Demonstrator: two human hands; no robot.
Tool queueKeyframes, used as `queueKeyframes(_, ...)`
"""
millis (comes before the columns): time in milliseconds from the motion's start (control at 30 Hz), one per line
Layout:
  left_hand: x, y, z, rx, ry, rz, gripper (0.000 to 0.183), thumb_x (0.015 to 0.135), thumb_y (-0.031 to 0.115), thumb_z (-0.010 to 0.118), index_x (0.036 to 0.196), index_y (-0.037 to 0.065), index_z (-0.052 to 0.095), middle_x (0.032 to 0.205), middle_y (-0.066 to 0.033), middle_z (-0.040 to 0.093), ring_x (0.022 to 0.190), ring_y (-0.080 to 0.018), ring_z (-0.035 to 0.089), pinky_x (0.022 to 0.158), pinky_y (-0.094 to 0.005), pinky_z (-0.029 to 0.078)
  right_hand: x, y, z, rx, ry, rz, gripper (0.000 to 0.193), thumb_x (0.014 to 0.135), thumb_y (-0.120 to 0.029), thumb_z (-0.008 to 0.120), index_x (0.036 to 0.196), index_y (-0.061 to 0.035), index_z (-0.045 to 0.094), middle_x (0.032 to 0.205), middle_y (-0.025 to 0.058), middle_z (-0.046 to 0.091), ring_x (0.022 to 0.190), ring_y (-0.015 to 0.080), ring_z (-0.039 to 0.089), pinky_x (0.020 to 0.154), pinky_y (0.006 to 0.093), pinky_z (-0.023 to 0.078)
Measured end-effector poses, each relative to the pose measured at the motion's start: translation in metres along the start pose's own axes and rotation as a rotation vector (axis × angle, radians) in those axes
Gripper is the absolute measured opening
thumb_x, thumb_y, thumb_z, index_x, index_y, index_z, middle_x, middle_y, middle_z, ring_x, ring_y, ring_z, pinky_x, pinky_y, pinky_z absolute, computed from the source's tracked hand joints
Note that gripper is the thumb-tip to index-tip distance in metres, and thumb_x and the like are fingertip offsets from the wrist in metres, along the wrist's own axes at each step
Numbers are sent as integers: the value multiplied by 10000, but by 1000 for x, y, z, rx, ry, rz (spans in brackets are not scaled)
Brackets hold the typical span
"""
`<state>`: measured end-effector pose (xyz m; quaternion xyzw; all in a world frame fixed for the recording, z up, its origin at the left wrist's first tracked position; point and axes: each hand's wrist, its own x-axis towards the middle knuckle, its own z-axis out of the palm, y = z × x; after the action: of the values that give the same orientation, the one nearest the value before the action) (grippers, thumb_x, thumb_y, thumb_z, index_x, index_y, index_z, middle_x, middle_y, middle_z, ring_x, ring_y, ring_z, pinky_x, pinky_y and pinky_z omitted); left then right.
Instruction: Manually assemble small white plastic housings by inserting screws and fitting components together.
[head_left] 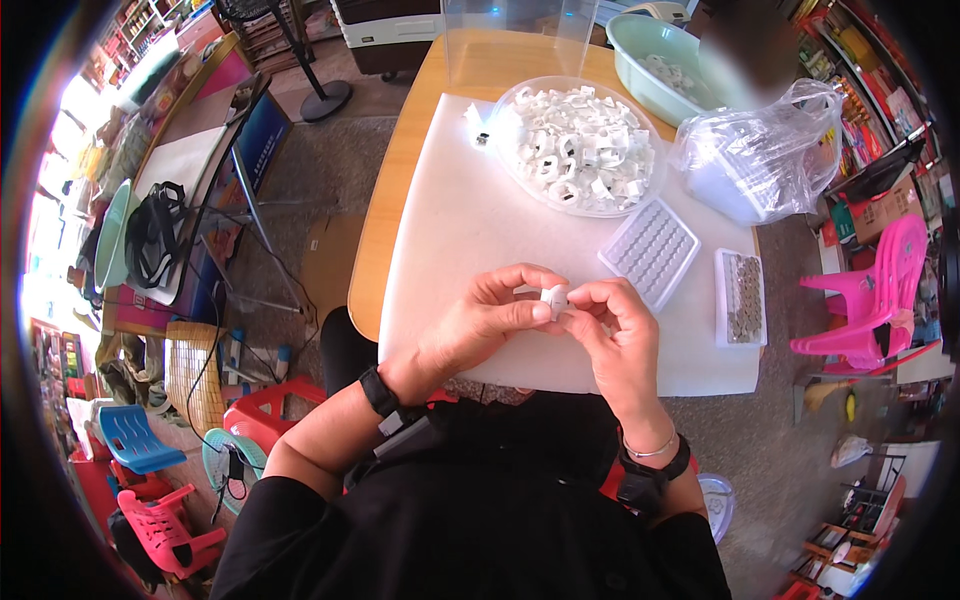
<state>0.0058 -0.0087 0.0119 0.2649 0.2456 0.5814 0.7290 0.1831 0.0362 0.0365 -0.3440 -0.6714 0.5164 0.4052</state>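
The fingers of the left hand (490,315) and right hand (615,325) grasp a small white plastic part (554,297) from either side, above the white sheet (465,235) covering the bench (381,250); whether the right fingers pinch a second piece cannot be told. Beyond the hands stands a round clear tray (657,180) heaped with similar white parts (575,150). A white ridged tray (650,252) and a narrow white box (724,335) lie to the right.

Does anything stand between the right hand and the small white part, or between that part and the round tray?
Nothing visible separates the right hand from the white part. Toward the round tray, the left fingers curl just beyond the part; the ridged tray sits right of the direct line.
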Motion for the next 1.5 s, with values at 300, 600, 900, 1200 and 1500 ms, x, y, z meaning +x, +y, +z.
queueKeyframes(300, -4, 5, 12, 247, 136, -26, 225, 913, 43, 605, 1129, -18, 615, 1101, -117, 640, 1002, -204, 632, 930, -335, 501, -3, 4, 7, -374, 66, -280, 210, 831, 17, 673, 1026, -28, 610, 842, 57, 629, 719, 146, 618, 657, 295, 519)
queueKeyframes(600, -4, -4, 16, 391, 230, 80, 183, 905, 4, 595, 1076, -29, 650, 1027, -103, 668, 932, -170, 642, 845, -302, 534, -6, 9, 8, 169, 43, 84, 174, 860, 12, 658, 1023, 13, 598, 877, 41, 654, 730, 90, 619, 662, 242, 512)
queueKeyframes(900, -2, -7, 16, 474, 254, 97, 177, 881, -5, 625, 1054, -12, 659, 952, -83, 677, 823, -153, 654, 780, -284, 542, -9, 8, 5, 66, 32, 141, 106, 915, 6, 581, 1020, 7, 598, 878, 35, 655, 722, 81, 607, 640, 225, 504)
queueKeyframes(1200, 3, -3, 18, 559, 243, 107, 160, 870, 16, 638, 1024, -30, 637, 888, -95, 669, 750, -144, 650, 704, -256, 521, -5, -2, 8, 99, 96, 151, 62, 892, 5, 579, 949, 20, 598, 774, 40, 650, 611, 62, 571, 569, 222, 495)
queueKeyframes(1500, 7, -1, 19, 574, 302, 48, 227, 881, 51, 635, 1083, -54, 636, 912, -101, 670, 728, -140, 643, 701, -262, 521, -3, 10, 10, 49, 104, 173, 105, 894, -5, 595, 997, 10, 611, 771, 36, 642, 605, 66, 563, 568, 227, 486)
